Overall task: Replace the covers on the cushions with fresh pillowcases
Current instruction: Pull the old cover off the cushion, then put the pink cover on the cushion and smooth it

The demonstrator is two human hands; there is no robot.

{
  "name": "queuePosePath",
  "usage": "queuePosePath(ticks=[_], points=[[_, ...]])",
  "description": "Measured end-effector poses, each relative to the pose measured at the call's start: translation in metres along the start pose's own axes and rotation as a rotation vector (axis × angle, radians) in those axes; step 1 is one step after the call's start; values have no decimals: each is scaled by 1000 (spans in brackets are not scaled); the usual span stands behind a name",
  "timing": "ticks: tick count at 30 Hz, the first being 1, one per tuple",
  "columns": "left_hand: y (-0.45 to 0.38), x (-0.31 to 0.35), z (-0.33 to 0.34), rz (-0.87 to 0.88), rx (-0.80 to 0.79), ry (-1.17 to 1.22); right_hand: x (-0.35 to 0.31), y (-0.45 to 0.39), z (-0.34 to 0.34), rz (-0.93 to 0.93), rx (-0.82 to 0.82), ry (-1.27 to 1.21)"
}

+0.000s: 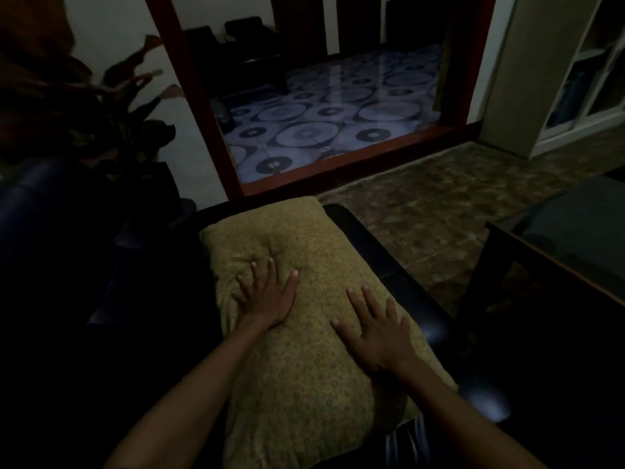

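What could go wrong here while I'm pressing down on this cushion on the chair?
The cushion lies against the glossy armrest; pressing with the right hand could slide it that way. The room is dim, so the cover's opening may be hard to find. The left hand is pressing flat, gripping nothing.

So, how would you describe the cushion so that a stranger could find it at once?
Look at the dark armchair in the lower middle of the view. On it lies the cushion, with the left hand and the right hand pressed flat on top. It is mustard-yellow with a fine pattern, the only light thing among dark furniture.
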State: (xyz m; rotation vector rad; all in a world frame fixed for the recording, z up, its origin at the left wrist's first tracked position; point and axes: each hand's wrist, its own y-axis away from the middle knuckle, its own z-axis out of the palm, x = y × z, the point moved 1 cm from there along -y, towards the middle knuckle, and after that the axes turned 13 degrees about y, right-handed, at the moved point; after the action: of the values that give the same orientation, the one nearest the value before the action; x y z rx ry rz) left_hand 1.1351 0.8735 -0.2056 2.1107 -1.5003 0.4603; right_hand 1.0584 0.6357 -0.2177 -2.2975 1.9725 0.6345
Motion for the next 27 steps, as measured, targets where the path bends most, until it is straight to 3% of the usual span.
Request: queuePosePath(ticks=[4,8,13,16,21,24,27], points=[[15,51,-10,175,60,1,36,-2,-34,-42,-120,23],[28,168,11,512,45,28,95,11,-90,81,106,91],[85,328,102,894,-164,74,208,77,-163,356,365,83],[154,406,182,1130,-331,116,289,156,-184,618,538,81],[247,451,280,1232,-639,93,377,264,-165,987,714,-23],[305,463,324,1212,-828,60,431,323,-134,1191,576,-3],[338,468,350,1122,-945,76,464,355,-109,1224,309,-20]])
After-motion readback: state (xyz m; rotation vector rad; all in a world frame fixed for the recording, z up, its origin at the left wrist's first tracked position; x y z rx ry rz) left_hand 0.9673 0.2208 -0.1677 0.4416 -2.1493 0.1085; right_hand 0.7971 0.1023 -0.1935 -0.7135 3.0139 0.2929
